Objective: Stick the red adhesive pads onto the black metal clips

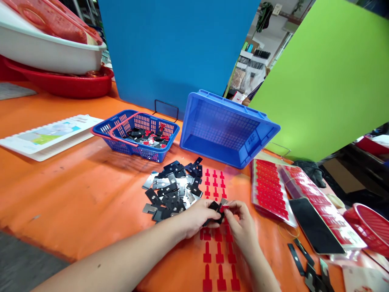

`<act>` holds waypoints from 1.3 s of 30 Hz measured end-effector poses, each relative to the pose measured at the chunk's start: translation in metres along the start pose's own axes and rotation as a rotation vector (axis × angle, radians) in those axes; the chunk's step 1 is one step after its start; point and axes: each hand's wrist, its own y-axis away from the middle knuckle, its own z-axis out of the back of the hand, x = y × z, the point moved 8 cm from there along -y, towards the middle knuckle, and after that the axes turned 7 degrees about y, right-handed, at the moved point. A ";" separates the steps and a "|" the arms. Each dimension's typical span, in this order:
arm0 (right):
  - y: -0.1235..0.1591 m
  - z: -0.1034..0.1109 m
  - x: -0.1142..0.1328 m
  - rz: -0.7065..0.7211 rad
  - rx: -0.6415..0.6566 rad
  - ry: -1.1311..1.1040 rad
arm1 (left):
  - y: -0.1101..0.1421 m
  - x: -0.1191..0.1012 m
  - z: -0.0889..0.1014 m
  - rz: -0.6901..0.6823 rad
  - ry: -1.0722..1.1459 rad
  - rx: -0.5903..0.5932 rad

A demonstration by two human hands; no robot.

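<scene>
My left hand [197, 217] is closed around a few small black metal plates [215, 207]. Pinched in the fingers of my right hand [244, 226] is a small red T-shaped sticker [224, 208], touching the plates. Beneath both hands, several red stickers [219, 252] of this shape lie in three columns on the orange tabletop; my hands hide part of them. Beyond my left hand spreads a loose pile of black and silver plates [170, 190].
A blue basket [133, 151] holds plates with red pieces. Beside it a blue crate [219, 125] lies tipped on its side. To the right are red sticker sheets [270, 190], a phone [316, 227], loose metal strips [313, 271] and a red basket [370, 229]. Basins [60, 83] are stacked left.
</scene>
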 end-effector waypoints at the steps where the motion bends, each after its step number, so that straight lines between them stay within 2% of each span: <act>1: 0.000 0.000 0.000 -0.002 0.001 -0.002 | 0.000 0.000 0.000 0.001 -0.001 0.000; 39: 0.000 -0.003 0.002 -0.005 -0.031 0.050 | 0.001 -0.003 0.000 -0.021 -0.020 -0.020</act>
